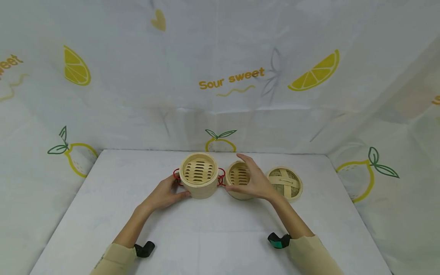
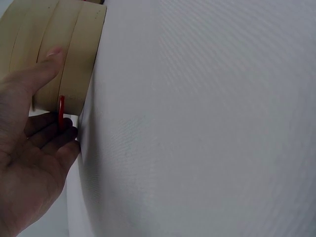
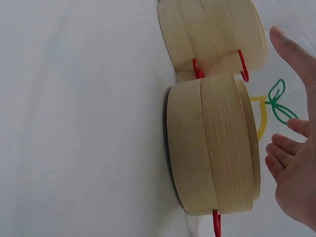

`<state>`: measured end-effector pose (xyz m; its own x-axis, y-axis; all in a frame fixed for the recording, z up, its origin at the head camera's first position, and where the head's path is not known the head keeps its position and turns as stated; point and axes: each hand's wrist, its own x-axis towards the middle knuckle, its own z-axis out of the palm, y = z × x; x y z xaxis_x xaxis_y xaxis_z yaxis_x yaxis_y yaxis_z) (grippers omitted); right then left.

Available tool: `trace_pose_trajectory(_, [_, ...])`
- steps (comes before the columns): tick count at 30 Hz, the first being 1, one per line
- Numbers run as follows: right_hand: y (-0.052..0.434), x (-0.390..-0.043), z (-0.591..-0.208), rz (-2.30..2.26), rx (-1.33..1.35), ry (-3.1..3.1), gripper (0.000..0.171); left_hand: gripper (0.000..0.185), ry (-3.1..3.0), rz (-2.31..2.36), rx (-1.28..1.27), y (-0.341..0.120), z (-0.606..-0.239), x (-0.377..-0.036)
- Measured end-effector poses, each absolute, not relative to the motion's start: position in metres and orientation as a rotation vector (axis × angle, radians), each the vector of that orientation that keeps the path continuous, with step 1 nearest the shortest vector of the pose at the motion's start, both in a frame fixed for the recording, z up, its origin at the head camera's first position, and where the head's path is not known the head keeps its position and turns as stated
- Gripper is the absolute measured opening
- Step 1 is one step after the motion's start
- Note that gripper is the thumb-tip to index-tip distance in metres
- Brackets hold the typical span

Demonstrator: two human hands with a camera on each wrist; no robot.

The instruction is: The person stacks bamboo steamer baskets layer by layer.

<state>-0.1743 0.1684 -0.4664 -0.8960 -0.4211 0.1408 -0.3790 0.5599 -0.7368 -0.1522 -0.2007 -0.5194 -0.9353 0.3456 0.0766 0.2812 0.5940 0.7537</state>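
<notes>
A bamboo steamer stack (image 1: 203, 191) with a slatted top tier and red looped handles stands upright on the table. My left hand (image 1: 166, 194) holds its left side, thumb against the front wall. In the left wrist view the other fingers curl beside a red handle (image 2: 61, 112). To the right, close beside the stack, sits a lower bamboo steamer basket (image 1: 237, 175), also slatted inside. My right hand (image 1: 257, 180) is over that basket's right side with thumb and fingers spread wide. In the right wrist view the fingers are apart from the basket wall (image 3: 222, 148).
A round woven bamboo lid (image 1: 286, 183) with crossed strips lies on the table, right of the basket. The white table (image 1: 206, 240) meets a white cloth backdrop (image 1: 137, 95) printed with lemons and lettering. A black wrist mount (image 1: 144, 249) sticks out from each sleeve.
</notes>
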Motion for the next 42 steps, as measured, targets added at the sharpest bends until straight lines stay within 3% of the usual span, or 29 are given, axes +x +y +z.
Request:
trace_pose_trajectory(15, [0.202, -0.170, -0.479, -1.231, -0.591, 2.772, 0.116, 0.078, 2.696, 1.332, 0.549, -0.203, -0.521, -0.151])
trace_pose_trajectory(42, [0.203, -0.170, -0.490, -1.107, -0.665, 2.808, 0.124, 0.079, 2.675, 1.351, 0.530, -0.203, -0.523, -0.153])
